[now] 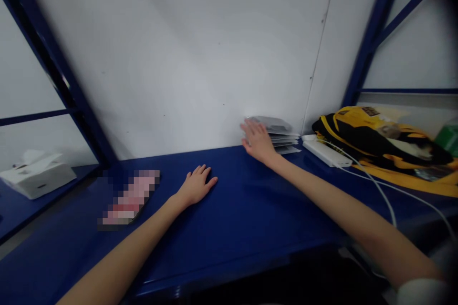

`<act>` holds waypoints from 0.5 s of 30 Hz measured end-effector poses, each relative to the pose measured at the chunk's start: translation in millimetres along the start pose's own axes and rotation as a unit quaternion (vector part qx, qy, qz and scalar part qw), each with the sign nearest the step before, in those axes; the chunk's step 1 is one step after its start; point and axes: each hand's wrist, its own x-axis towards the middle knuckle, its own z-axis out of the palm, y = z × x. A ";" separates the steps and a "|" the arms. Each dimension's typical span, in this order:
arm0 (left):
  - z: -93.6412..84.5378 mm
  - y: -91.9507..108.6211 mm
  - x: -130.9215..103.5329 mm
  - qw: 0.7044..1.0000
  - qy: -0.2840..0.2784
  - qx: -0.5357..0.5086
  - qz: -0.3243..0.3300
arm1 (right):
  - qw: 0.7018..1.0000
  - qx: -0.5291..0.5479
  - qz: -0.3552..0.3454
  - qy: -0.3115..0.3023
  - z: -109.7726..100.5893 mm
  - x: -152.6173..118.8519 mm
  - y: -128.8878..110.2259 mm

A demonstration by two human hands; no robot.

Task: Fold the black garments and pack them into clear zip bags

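My left hand (pixel 195 187) lies flat on the blue table (pixel 222 228), fingers spread and nothing in them. Toward the back of the table, my right hand (pixel 258 142) is raised with its fingers apart, a little blurred. It is in front of the left side of a stack of thin packets in clear plastic (pixel 282 128), and partly covers it. Whether the fingers touch the packets I cannot tell. To the left of my left hand is a flat pinkish object (pixel 132 198), pixelated so that its kind does not show.
A white power bank (pixel 327 152) with white cables (pixel 379 190) lies right of the stack. Beside it slumps a black and yellow bag (pixel 379 138). A tissue box (pixel 37 176) stands at far left. Behind the table rises a white wall (pixel 186 57) between blue metal posts (pixel 67 76).
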 end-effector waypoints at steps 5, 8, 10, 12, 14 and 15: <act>-0.1 -0.1 1.0 1.000 -0.001 -0.002 -0.002 | 0.985 -0.075 0.156 0.016 10.9 -6.8 71.3; 0.8 -0.5 1.8 1.000 0.002 0.000 -0.001 | 0.967 -0.078 0.241 -0.021 22.0 -20.9 102.7; 0.8 -0.4 1.9 1.000 0.002 0.001 0.001 | 0.965 -0.074 0.250 -0.027 25.8 -27.9 115.0; 0.4 -0.1 1.6 1.000 0.001 0.002 0.002 | 0.969 -0.069 0.237 -0.019 25.6 -30.8 120.9; -0.3 0.3 0.9 1.000 0.001 0.002 0.001 | 0.974 -0.065 0.218 -0.003 22.3 -29.9 121.2; -0.6 0.5 0.4 1.000 0.002 0.000 0.000 | 0.977 -0.063 0.204 0.006 20.1 -28.3 119.3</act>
